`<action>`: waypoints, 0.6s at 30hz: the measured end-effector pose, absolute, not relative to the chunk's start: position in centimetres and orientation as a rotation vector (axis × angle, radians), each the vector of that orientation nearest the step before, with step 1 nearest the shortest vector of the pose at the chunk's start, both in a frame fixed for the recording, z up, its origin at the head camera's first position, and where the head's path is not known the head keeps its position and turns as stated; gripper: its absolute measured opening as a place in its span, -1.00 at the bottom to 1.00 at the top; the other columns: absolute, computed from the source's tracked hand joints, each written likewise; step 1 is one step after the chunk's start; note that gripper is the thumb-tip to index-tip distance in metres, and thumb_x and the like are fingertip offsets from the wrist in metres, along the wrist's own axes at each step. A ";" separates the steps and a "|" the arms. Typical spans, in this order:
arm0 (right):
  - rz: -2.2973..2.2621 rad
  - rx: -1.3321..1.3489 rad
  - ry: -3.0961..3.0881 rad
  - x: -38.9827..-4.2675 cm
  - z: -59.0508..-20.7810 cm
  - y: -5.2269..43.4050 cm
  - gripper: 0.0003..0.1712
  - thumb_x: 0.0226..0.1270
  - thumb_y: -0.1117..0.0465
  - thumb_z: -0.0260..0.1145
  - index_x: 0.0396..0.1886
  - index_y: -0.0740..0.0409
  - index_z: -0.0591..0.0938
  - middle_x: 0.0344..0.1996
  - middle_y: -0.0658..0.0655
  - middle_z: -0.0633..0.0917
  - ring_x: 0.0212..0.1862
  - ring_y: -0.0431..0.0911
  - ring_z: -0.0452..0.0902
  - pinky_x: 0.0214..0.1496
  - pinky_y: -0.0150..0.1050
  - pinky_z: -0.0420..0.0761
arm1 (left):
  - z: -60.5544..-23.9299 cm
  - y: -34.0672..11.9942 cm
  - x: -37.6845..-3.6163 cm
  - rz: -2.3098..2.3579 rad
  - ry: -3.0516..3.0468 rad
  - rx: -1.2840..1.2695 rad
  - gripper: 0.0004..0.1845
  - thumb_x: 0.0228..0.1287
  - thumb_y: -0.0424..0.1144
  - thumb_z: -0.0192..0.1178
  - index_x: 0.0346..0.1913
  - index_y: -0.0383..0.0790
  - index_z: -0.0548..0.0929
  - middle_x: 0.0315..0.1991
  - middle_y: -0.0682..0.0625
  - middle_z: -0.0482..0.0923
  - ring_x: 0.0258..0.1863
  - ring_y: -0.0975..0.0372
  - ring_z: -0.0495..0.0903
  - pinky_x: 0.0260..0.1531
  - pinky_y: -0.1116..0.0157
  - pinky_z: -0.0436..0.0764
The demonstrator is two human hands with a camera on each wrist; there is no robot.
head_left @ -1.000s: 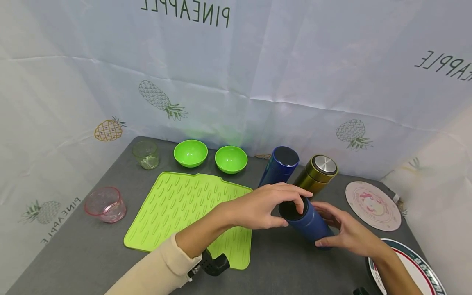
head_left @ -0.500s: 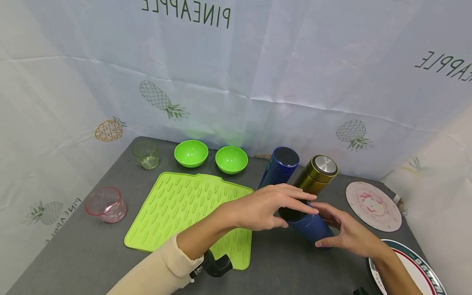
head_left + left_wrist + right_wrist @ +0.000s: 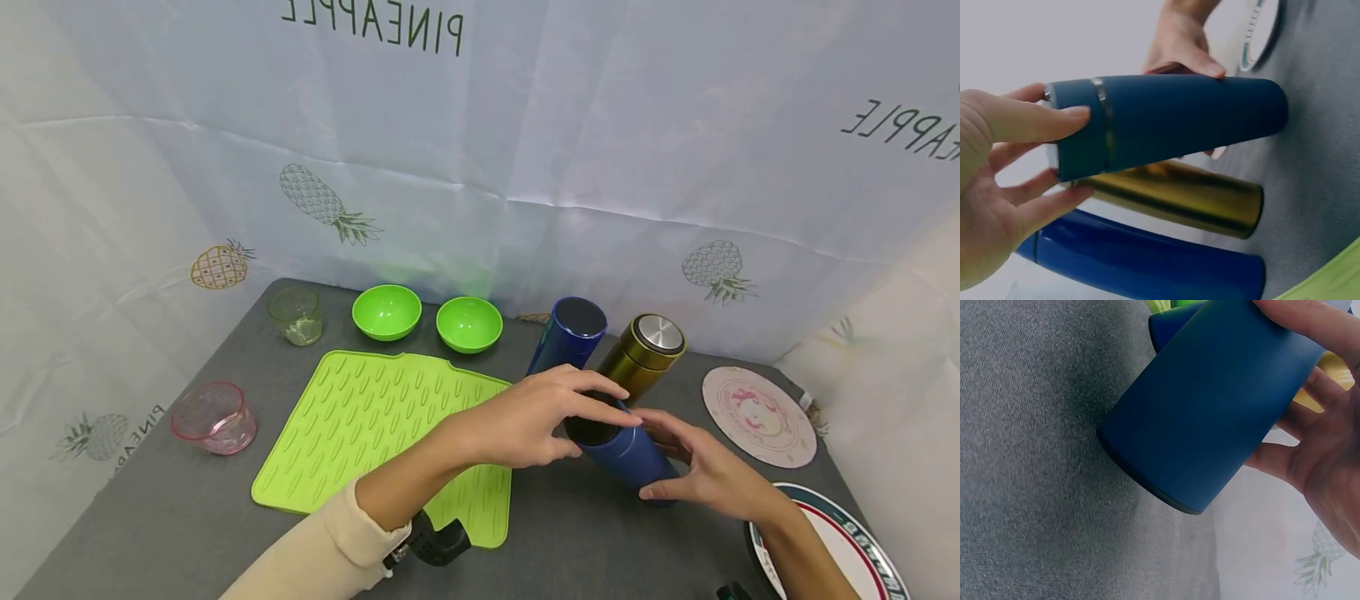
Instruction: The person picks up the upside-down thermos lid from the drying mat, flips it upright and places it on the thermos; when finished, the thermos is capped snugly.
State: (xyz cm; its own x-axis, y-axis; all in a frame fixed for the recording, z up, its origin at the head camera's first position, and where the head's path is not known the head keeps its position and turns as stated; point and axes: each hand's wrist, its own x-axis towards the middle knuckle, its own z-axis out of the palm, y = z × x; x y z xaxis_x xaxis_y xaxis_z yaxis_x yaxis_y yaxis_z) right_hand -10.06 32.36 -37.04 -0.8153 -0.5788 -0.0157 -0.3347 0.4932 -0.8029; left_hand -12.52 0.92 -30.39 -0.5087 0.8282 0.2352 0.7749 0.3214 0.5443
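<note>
Grey tabletop (image 3: 187, 517) before a pineapple-print backdrop (image 3: 600, 125), bearing a green ribbed mat (image 3: 360, 417), a striped plate (image 3: 862, 550) at the right edge and a round pink-patterned coaster (image 3: 757, 415) beyond it. At centre, the dark blue flask (image 3: 626, 454) is tilted, its cap end raised toward the left and its base edge close to the tabletop, as the right wrist view shows (image 3: 1210, 425). Left hand (image 3: 540, 421): fingers curled round the cap end, thumb and fingertips pinching the banded cap (image 3: 1082, 144). Right hand (image 3: 705, 475): grip wrapped round the lower body from behind, thumb across the front. Directly behind stand a gold flask (image 3: 643, 354) with a steel lid and a glossy blue flask (image 3: 566, 333); farther left, two green bowls (image 3: 386, 311), a clear glass (image 3: 296, 315) and a pink glass bowl (image 3: 213, 417). Compared with half a second ago, the left fingers have shifted slightly round the cap; the flask holds the same tilt and place.
</note>
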 end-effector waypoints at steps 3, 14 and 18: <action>-1.221 -0.790 2.473 -10.1 -37.1 32.3 -0.04 0.13 0.30 0.57 0.51 0.02 0.32 0.33 -0.38 0.48 0.28 -0.49 0.49 0.22 -0.53 0.55 | -30.6 1.0 -12.3 0.932 2.562 1.418 -0.23 0.21 0.03 0.47 0.48 0.16 0.44 0.37 0.07 0.43 0.29 0.25 0.50 0.16 0.38 0.59; -1.213 -0.785 2.481 -10.2 -36.9 32.2 -0.05 0.13 0.30 0.57 0.50 0.00 0.33 0.31 -0.36 0.50 0.27 -0.48 0.50 0.21 -0.54 0.55 | -30.3 0.9 -12.9 0.928 2.431 1.544 -0.35 0.22 -0.34 0.44 0.37 0.13 0.58 0.41 0.07 0.44 0.37 0.23 0.42 0.32 0.35 0.48; -1.202 -0.794 2.490 -10.3 -36.9 32.1 -0.05 0.13 0.27 0.58 0.50 -0.01 0.34 0.32 -0.35 0.50 0.28 -0.47 0.51 0.22 -0.54 0.55 | -30.3 0.9 -12.7 0.942 2.477 1.436 -0.28 0.24 -0.11 0.46 0.47 0.12 0.46 0.42 0.04 0.38 0.34 0.22 0.45 0.27 0.34 0.54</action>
